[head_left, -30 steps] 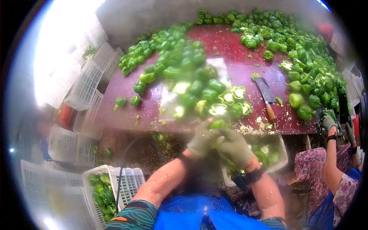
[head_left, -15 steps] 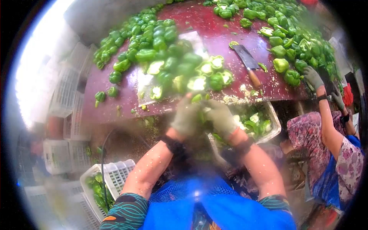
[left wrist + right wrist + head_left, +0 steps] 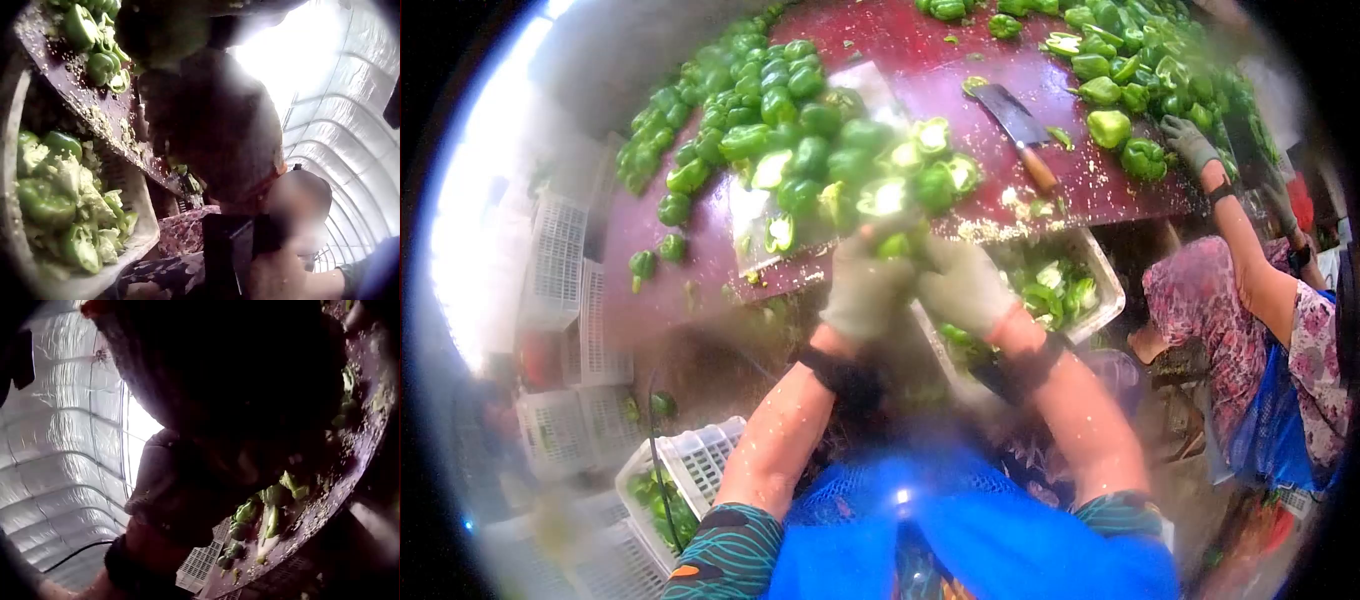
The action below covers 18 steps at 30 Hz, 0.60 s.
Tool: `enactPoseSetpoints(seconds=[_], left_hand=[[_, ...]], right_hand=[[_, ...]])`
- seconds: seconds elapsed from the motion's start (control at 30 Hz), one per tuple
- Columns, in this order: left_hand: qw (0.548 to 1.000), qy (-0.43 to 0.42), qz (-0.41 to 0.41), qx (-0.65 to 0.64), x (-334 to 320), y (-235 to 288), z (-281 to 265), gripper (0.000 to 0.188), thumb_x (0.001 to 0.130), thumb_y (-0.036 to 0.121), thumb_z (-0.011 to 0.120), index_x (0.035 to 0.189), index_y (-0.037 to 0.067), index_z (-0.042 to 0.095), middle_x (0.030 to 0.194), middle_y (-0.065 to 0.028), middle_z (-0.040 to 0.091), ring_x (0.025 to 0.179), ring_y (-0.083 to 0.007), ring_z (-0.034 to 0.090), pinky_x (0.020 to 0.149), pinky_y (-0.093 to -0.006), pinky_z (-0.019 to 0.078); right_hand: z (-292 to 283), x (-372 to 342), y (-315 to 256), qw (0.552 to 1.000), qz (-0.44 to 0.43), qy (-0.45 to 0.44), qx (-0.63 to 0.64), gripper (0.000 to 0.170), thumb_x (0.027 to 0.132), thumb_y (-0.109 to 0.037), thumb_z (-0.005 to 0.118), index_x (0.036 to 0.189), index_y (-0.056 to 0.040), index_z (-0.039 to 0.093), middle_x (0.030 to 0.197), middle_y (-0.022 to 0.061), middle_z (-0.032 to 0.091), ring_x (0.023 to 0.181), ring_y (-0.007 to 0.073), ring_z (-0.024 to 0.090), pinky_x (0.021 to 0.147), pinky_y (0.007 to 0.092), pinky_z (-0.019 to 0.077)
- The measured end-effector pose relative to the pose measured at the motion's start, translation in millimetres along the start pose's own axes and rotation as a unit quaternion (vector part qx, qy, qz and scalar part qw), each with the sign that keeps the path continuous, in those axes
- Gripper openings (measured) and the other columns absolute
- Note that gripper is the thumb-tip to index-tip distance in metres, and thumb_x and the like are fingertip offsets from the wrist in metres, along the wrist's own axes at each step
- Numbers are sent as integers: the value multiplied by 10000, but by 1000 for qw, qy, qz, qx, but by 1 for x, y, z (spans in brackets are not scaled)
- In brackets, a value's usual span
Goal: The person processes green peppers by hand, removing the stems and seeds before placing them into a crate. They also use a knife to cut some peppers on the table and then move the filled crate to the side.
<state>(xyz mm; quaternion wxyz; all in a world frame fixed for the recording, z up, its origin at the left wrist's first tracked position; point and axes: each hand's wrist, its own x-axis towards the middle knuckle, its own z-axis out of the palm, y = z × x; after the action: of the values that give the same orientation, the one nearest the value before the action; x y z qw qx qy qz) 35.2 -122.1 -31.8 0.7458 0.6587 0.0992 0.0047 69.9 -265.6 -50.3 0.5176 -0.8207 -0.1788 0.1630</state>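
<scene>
In the head view both gloved hands meet at the table's near edge around a green bell pepper [image 3: 894,246]. My left hand [image 3: 862,290] grips its left side, and my right hand [image 3: 966,288] holds it from the right. Much of the pepper is hidden by the gloves. Just beyond the fingers lie halved peppers [image 3: 887,197] with pale cores showing, beside whole ones. A cleaver [image 3: 1012,115] with a wooden handle [image 3: 1037,170] rests on the red table [image 3: 960,220] to the right. Both wrist views are dark over the hands.
Under the table edge, a white crate [image 3: 1112,300] contains cut peppers. Another crate [image 3: 718,455] with peppers stands at lower left. Large pepper piles cover the table's left and right sides. At right, another person's gloved hand [image 3: 1190,142] reaches to the right pile [image 3: 1160,80].
The head view has shifted, so the table and cleaver appear farther up and left. Both hands stay together around the pepper. The other person's hand has moved up against the right pile.
</scene>
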Motion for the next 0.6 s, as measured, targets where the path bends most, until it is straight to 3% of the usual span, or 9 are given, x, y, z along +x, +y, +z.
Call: enactPoseSetpoints(seconds=[0.07, 0.13, 0.27, 0.33, 0.4, 0.47, 0.5, 0.53, 0.6], left_hand=[[996, -16, -16, -85, 3, -4, -6, 514, 716, -188, 504, 1147, 47, 655, 1096, -104, 647, 895, -211, 665, 709, -298, 587], [991, 6, -20, -136, 10, -6, -3, 511, 714, -190, 483, 1136, 43, 651, 1089, -118, 647, 859, -220, 664, 703, -316, 599], [998, 23, -1, -59, 19, -11, -5, 503, 714, -190, 483, 1131, 40, 646, 1088, -128, 649, 852, -222, 660, 730, -323, 602], [999, 35, 23, -21, 23, -14, -4, 496, 714, -187, 489, 1130, 37, 643, 1084, -131, 651, 847, -224, 659, 729, -327, 603], [975, 13, 164, 151, 29, -21, -4, 495, 709, -188, 493, 1126, 32, 644, 1070, -124, 653, 831, -229, 656, 731, -337, 601], [937, -17, 235, 259, 34, -29, -4, 498, 707, -181, 497, 1133, 35, 637, 1083, -122, 643, 849, -239, 651, 734, -349, 597], [928, -33, 236, 285, 35, -31, -6, 501, 708, -174, 499, 1143, 41, 629, 1104, -124, 633, 874, -246, 647, 736, -355, 595], [929, -45, 230, 285, 37, -29, -8, 510, 711, -162, 503, 1161, 49, 615, 1129, -127, 619, 907, -258, 641, 739, -367, 593], [940, -63, 207, 262, 38, -17, -11, 534, 718, -135, 512, 1208, 69, 579, 1183, -134, 587, 980, -285, 626, 745, -397, 589]], right_hand=[[1, 1, 3, 986, 49, -12, 158, 313, 811, -144, 618, 1090, -5, 651, 929, 157, 708, 900, 242, 677, 841, 351, 519], [5, 3, 9, 971, 42, 11, 237, 261, 824, -132, 640, 1051, -5, 664, 867, 119, 698, 839, 218, 671, 751, 348, 533], [1, 6, 2, 912, 161, 7, 376, 160, 848, -110, 671, 983, -24, 673, 800, 67, 659, 707, 147, 631, 539, 300, 502], [5, 9, 8, 876, 178, 17, 448, 140, 867, -104, 649, 991, -38, 654, 789, 64, 640, 637, 124, 596, 474, 266, 457], [4, 11, 13, 828, 187, 17, 529, 137, 879, -96, 631, 1005, -42, 632, 784, 59, 624, 587, 117, 573, 439, 246, 437], [-1, 11, 18, 768, 183, 8, 614, 150, 884, -85, 615, 1025, -34, 607, 786, 49, 612, 556, 125, 562, 435, 241, 439], [1, 14, 29, 851, 60, 47, 520, 149, 886, -83, 610, 1028, -37, 602, 779, 43, 604, 544, 122, 551, 430, 238, 438], [6, 19, 46, 906, -66, 85, 409, 149, 889, -81, 605, 1031, -39, 597, 771, 37, 596, 532, 119, 540, 426, 235, 437], [-15, 18, 47, 914, -37, 48, 402, 142, 886, -79, 607, 1024, -48, 599, 750, 23, 587, 524, 100, 519, 416, 230, 431]])
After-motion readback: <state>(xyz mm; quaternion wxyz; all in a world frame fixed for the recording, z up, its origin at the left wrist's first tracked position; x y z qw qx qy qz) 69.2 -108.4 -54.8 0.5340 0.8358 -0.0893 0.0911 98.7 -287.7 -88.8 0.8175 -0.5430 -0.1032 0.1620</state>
